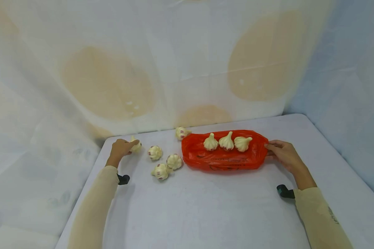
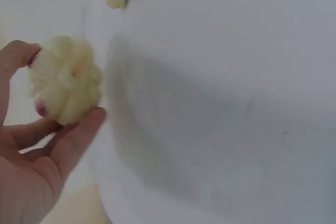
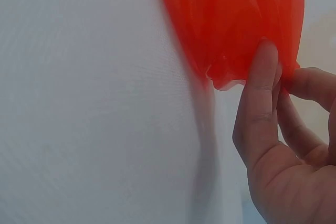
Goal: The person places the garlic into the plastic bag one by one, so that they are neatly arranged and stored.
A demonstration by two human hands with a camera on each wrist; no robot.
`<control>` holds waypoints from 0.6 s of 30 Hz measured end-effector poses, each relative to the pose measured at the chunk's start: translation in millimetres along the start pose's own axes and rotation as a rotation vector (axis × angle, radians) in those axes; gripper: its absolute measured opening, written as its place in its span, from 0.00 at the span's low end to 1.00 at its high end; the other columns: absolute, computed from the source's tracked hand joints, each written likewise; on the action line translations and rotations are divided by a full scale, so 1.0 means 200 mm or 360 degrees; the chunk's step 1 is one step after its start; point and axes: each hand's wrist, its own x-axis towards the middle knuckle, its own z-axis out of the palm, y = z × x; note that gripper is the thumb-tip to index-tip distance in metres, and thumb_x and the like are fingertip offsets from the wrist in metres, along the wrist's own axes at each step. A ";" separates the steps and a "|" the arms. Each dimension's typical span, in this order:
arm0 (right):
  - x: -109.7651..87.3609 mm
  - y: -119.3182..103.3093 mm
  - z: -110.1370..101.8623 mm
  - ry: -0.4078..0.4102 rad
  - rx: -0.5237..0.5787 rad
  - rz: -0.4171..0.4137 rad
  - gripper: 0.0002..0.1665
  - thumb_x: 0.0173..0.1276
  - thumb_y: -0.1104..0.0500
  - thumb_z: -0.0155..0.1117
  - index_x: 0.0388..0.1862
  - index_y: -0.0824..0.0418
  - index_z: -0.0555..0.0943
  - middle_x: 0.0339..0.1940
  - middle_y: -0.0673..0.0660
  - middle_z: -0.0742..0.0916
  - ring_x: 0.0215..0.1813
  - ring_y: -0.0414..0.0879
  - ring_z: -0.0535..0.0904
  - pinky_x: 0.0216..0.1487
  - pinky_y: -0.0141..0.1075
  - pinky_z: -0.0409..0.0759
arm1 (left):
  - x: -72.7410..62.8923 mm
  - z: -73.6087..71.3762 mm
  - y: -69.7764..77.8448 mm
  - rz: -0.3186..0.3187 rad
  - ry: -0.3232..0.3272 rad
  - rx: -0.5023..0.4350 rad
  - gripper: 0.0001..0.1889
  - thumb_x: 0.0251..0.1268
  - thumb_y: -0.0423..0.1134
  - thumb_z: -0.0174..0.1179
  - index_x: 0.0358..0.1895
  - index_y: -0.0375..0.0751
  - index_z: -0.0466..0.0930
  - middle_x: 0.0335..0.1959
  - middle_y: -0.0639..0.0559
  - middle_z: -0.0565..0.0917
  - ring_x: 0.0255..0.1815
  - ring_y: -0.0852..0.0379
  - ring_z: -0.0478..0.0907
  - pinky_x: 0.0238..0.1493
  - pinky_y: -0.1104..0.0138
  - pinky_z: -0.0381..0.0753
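Note:
At the table's far left, my left hand (image 1: 119,150) holds a garlic bulb (image 2: 65,80) between thumb and fingers. In the left wrist view the bulb appears lifted, with a shadow on the cloth beside it. A red plastic bag (image 1: 224,162) lies flattened at the right of centre, and three garlic bulbs (image 1: 226,141) sit in a row on top of it. My right hand (image 1: 283,154) pinches the bag's right end; in the right wrist view, thumb and fingers grip the red film (image 3: 231,24).
Between the left hand and the bag are loose garlic bulbs (image 1: 161,171), two of them touching or nearly so. Another bulb (image 1: 183,133) lies by the bag's upper left corner. White cloth covers the table (image 1: 205,211); a patterned curtain (image 1: 180,62) hangs right behind its back edge.

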 end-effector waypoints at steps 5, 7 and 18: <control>0.00 0.00 0.00 0.0015 -0.0034 0.0022 0.36 0.73 0.44 0.57 0.66 0.71 0.68 0.52 0.60 0.80 0.39 0.37 0.82 0.45 0.33 0.82 | -0.02 0.05 0.00 0.0098 0.0255 -0.0143 0.37 0.58 0.65 0.62 0.52 0.32 0.80 0.47 0.37 0.83 0.50 0.41 0.77 0.50 0.50 0.74; 0.00 -0.01 0.00 0.0016 -0.0038 0.0031 0.36 0.73 0.44 0.57 0.66 0.71 0.68 0.54 0.62 0.79 0.39 0.37 0.81 0.45 0.33 0.82 | -0.02 0.08 0.00 0.0108 0.0294 -0.0210 0.37 0.57 0.64 0.63 0.55 0.32 0.77 0.52 0.37 0.81 0.54 0.40 0.74 0.53 0.50 0.73; 0.00 0.01 0.00 0.0026 -0.0023 0.0041 0.36 0.72 0.43 0.59 0.65 0.70 0.69 0.47 0.54 0.81 0.39 0.38 0.82 0.45 0.33 0.82 | -0.01 0.18 -0.02 0.0303 0.0281 -0.0226 0.33 0.54 0.48 0.72 0.57 0.28 0.73 0.54 0.34 0.77 0.55 0.40 0.74 0.54 0.52 0.73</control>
